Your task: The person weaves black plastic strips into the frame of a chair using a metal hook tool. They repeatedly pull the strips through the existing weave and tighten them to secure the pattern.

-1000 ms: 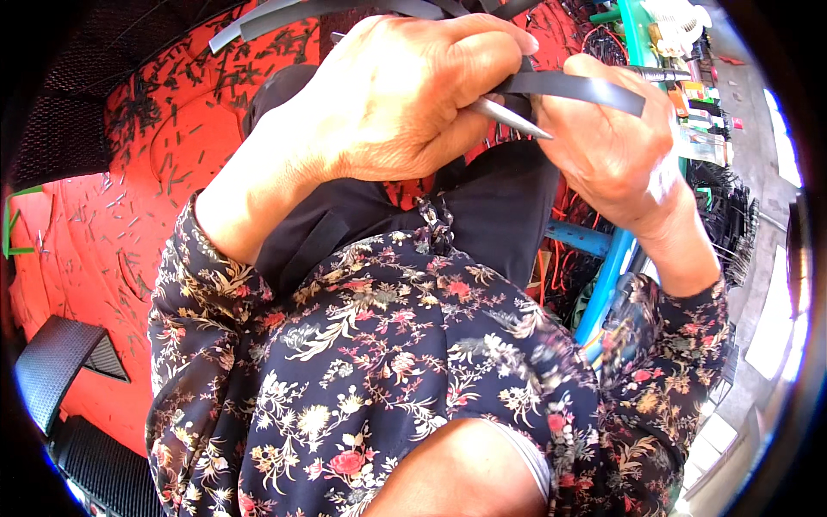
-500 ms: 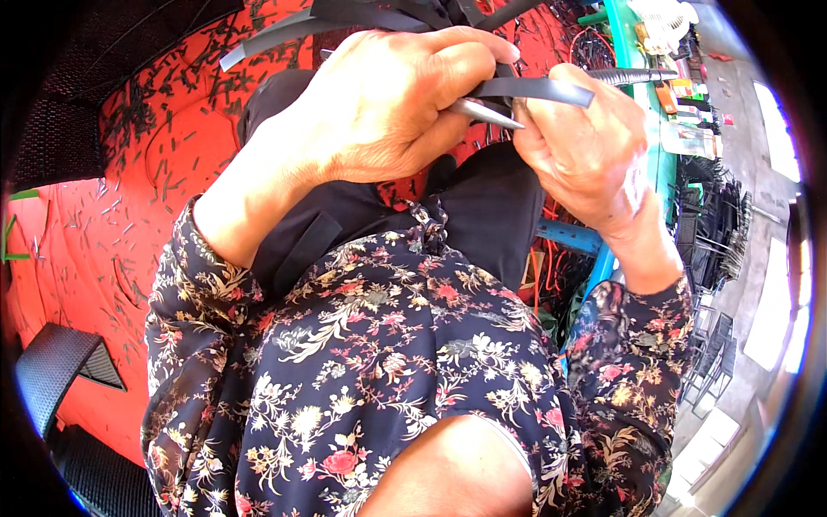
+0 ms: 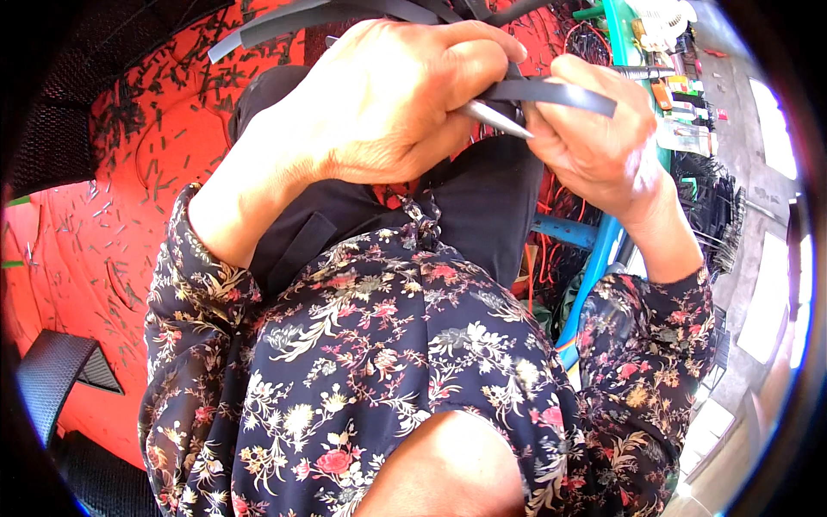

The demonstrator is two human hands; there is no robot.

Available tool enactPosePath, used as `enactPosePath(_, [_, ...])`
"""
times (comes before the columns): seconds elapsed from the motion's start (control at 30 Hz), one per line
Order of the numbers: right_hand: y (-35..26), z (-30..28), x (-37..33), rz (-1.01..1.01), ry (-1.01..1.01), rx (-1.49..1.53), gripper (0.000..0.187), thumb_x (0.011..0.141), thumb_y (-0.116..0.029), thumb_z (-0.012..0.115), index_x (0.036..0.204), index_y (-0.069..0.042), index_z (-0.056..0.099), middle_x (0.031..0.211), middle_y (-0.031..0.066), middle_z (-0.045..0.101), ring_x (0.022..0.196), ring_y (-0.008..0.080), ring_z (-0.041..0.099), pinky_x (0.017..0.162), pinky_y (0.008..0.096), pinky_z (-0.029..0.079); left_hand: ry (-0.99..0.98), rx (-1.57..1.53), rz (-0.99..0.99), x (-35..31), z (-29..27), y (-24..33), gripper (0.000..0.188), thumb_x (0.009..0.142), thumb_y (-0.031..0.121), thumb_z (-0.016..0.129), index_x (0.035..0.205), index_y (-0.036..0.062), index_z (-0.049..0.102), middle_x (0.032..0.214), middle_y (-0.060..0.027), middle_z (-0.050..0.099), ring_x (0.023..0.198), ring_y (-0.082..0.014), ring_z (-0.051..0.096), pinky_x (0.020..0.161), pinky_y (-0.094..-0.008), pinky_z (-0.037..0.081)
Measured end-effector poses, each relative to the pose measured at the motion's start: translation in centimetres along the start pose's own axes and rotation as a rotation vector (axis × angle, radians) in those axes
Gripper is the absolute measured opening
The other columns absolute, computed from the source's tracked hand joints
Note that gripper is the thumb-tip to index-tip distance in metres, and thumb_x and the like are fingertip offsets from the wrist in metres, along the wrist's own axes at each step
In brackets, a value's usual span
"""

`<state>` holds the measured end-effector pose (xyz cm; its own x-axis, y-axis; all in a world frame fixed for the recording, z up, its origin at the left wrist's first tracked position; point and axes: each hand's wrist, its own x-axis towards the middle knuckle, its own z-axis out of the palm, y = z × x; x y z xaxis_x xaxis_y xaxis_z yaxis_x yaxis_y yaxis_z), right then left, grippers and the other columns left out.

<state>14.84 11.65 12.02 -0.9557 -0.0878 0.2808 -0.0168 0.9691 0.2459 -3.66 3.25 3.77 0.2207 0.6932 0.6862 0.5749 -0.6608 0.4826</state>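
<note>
My left hand [image 3: 392, 103] is closed around a slim, pointed metal tool [image 3: 501, 120]. Its silver tip comes out below the fingers, close to the fingers of my right hand. A flat dark grey plastic strip [image 3: 560, 95] runs from beside my left fingertips across the front of my right hand, its cut end free. My right hand [image 3: 594, 138] is curled shut, and what lies inside its fingers is hidden. More dark flat strips [image 3: 297, 19] stretch out beyond my left hand at the top, where the work they join is partly cut off.
Red sheeting [image 3: 65, 250] strewn with short dark scraps covers the floor at left. Dark woven pieces [image 3: 56, 375] stand at the lower left and upper left. On the right, a turquoise-edged table [image 3: 622, 34] holds a white fan [image 3: 663, 21] and bottles. A blue bar [image 3: 564, 230] sits beside my leg.
My right hand has shifted slightly to the right. The strip's free end and the tool tip have also moved a little right and down. Both hands remain closed.
</note>
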Motion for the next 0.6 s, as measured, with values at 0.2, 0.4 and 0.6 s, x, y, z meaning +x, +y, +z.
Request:
enactPosePath(0.2, [-0.6, 0.2, -0.6, 0.235, 0.011, 0.162, 0.018, 0.069, -0.006, 0.068, 0.072, -0.008, 0.051, 0.068, 0.0072, 0.044, 0.055, 0.0241, 0.054, 0.049, 0.0348, 0.044, 0.036, 0.018, -0.031, -0.1, 0.3, -0.1, 0.032, 0.073, 0.014, 0.069, 0.101, 0.0027, 0.061, 0.113, -0.0124, 0.064, 0.091, -0.0356, 0.064, 0.071, -0.0442, 0.053])
enactPosePath(0.4, [0.4, 0.2, -0.5, -0.132, 0.061, -0.109, 0.016, 0.067, -0.014, 0.063, 0.073, -0.009, 0.049, 0.068, 0.0035, 0.044, 0.059, 0.0193, 0.056, 0.050, 0.0333, 0.044, 0.043, 0.018, -0.003, -0.2, 0.5, -0.2, 0.030, 0.075, 0.010, 0.064, 0.103, 0.0014, 0.060, 0.114, -0.0136, 0.063, 0.091, -0.0362, 0.064, 0.071, -0.0424, 0.053])
enactPosePath(0.6, [0.5, -1.5, -0.1, -0.200, -0.131, -0.045, 0.019, 0.063, -0.006, 0.067, 0.078, -0.005, 0.055, 0.073, 0.0071, 0.051, 0.060, 0.0229, 0.057, 0.051, 0.0352, 0.045, -0.044, 0.004, 0.008, -0.4, 0.0, 0.5, 0.021, 0.079, 0.004, 0.055, 0.098, -0.0027, 0.056, 0.117, -0.0176, 0.062, 0.093, -0.0362, 0.065, 0.073, -0.0384, 0.053])
